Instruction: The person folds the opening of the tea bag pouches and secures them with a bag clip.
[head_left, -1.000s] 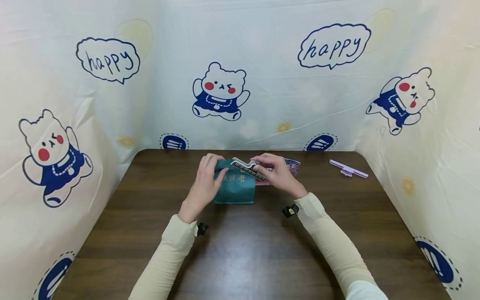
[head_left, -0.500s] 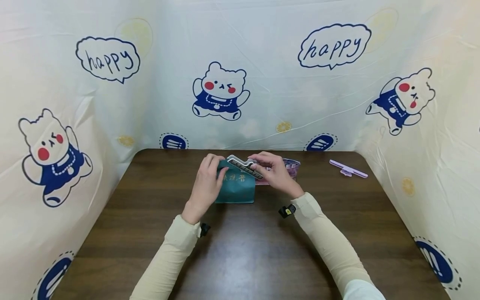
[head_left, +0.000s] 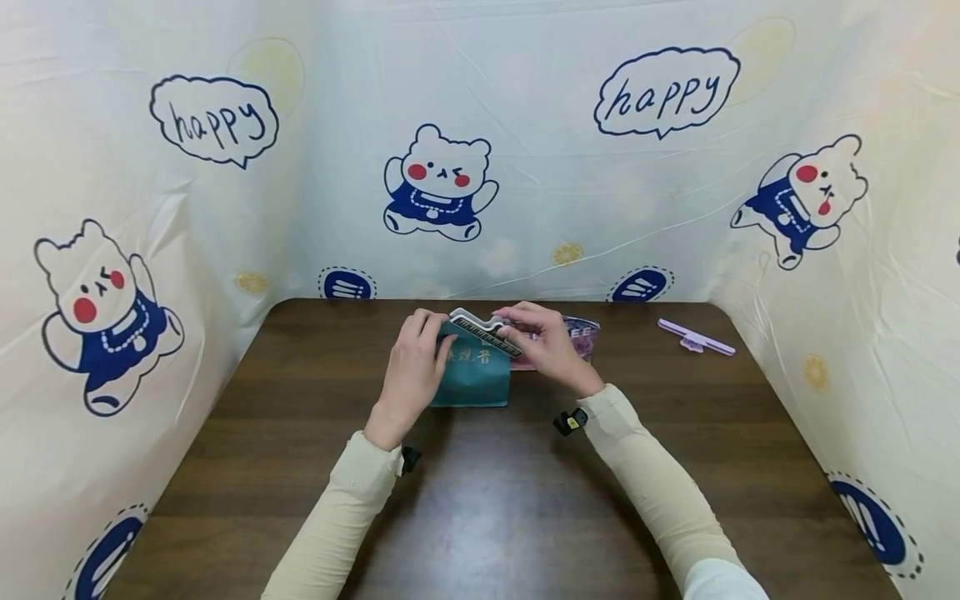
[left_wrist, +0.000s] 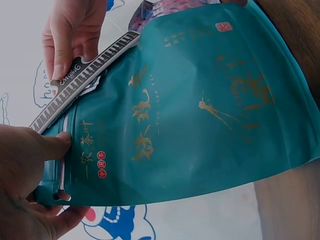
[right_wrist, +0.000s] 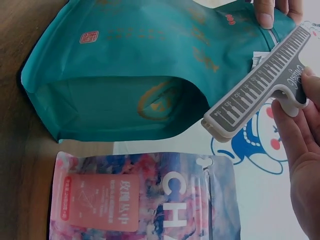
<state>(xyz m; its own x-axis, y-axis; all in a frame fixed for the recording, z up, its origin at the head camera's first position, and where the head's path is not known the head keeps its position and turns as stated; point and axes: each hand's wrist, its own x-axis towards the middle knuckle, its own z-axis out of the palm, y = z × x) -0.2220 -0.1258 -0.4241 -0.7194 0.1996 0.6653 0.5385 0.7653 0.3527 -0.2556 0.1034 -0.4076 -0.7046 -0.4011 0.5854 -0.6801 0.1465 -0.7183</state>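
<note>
A green tea pouch (head_left: 474, 387) with gold writing stands upright at the back of the table. My left hand (head_left: 408, 367) pinches its top left corner; in the left wrist view the thumb presses near the zip strip (left_wrist: 64, 155). My right hand (head_left: 553, 350) holds a bag clip (head_left: 483, 332) with a piano-key pattern, slanting across the pouch's top edge. Thumb and fingers pinch the clip's handle, marked "Music" (left_wrist: 70, 74). In the right wrist view the clip (right_wrist: 260, 80) overlaps the pouch's top right part. Whether its jaws are around the edge, I cannot tell.
A pink and purple pouch (right_wrist: 145, 195) stands behind and right of the green one, partly hidden by my right hand. Farther right on the brown table (head_left: 480, 517) lies a lilac clip (head_left: 697, 338). Patterned cloth (head_left: 525, 167) surrounds the table's back and sides.
My right hand and the piano-key clip have shifted slightly left along the top of the green pouch. The left hand keeps its grip on the corner, barely moving.
</note>
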